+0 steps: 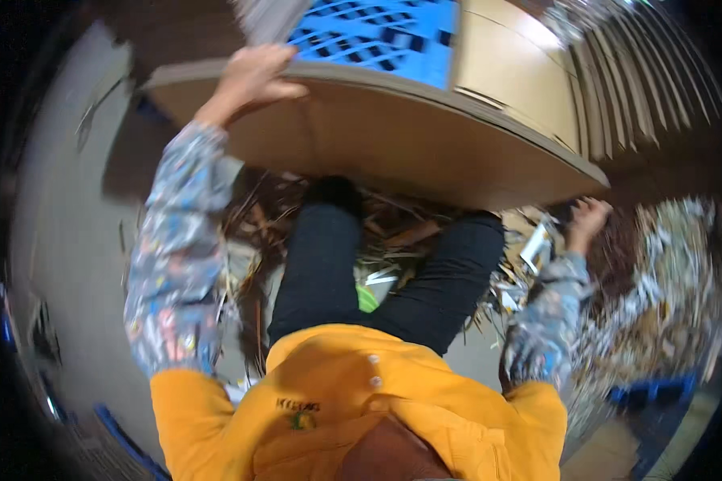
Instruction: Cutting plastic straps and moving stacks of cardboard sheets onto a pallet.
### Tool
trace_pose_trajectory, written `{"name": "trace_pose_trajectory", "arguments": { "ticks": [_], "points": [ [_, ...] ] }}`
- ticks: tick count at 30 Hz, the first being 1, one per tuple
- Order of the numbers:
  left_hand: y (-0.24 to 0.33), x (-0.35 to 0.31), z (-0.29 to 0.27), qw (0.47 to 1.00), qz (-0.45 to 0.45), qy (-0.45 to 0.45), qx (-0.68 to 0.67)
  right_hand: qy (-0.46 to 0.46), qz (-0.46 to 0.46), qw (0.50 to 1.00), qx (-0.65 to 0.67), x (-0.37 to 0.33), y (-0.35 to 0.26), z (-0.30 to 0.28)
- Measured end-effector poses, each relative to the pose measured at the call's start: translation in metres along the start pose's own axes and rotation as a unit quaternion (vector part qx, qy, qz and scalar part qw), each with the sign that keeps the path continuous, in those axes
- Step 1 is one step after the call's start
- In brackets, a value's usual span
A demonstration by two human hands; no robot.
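A wide stack of brown cardboard sheets (369, 140) stands tilted across in front of my knees, its layered edge facing up. My left hand (257, 80) is closed over the upper edge near the left end, thumb along the near face. At the lower right corner, the curled fingers of my right hand (590, 218) grip the sheets; blur softens their outline. Directly behind the stack's edge lies a blue plastic pallet (377, 36) with a lattice top. Flat cardboard (515, 64) rests to the right of that lattice.
Many cardboard sheets (638, 76) stand on edge in a row at the far right. Shredded paper and cardboard scraps (650, 289) heap up at the right, with more scraps (409, 228) under my legs. Grey floor (64, 232) stretches along the left. A blue object (654, 390) lies low at right.
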State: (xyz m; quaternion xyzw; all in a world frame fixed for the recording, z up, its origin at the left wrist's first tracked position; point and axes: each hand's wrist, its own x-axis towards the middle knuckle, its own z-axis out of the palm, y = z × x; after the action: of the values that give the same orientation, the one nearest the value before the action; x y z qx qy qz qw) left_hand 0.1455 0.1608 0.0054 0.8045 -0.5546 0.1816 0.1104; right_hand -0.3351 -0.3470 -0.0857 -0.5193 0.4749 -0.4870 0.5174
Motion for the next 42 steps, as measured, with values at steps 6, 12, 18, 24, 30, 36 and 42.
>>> {"name": "trace_pose_trajectory", "arguments": {
  "ticks": [6,12,18,24,30,36,42],
  "points": [
    [0.039,0.033,-0.024,0.980,-0.009,-0.055,-0.189,-0.061,0.082,0.995,-0.006,-0.049,0.071,0.011],
    [0.073,0.052,-0.017,0.990,0.055,-0.067,-0.111,-0.160,0.046,0.978,0.124,-0.061,0.095,0.045],
    [0.090,0.075,-0.017,0.986,0.078,-0.114,-0.098,-0.165,0.074,0.977,0.110,-0.083,0.081,0.064],
    [0.122,0.107,0.002,0.980,0.113,-0.098,-0.132,-0.206,0.045,0.977,0.018,-0.112,0.068,0.097],
    [0.165,0.138,0.027,0.987,0.091,-0.080,-0.102,-0.130,0.119,0.974,0.141,-0.124,0.100,0.114],
    [0.161,0.151,0.036,0.989,0.034,-0.108,-0.090,-0.149,-0.096,0.976,-0.130,-0.073,0.073,0.092],
    [0.154,0.153,0.038,0.993,0.027,-0.081,-0.077,-0.178,-0.383,0.851,-0.312,-0.072,-0.097,0.106]
  ]
}}
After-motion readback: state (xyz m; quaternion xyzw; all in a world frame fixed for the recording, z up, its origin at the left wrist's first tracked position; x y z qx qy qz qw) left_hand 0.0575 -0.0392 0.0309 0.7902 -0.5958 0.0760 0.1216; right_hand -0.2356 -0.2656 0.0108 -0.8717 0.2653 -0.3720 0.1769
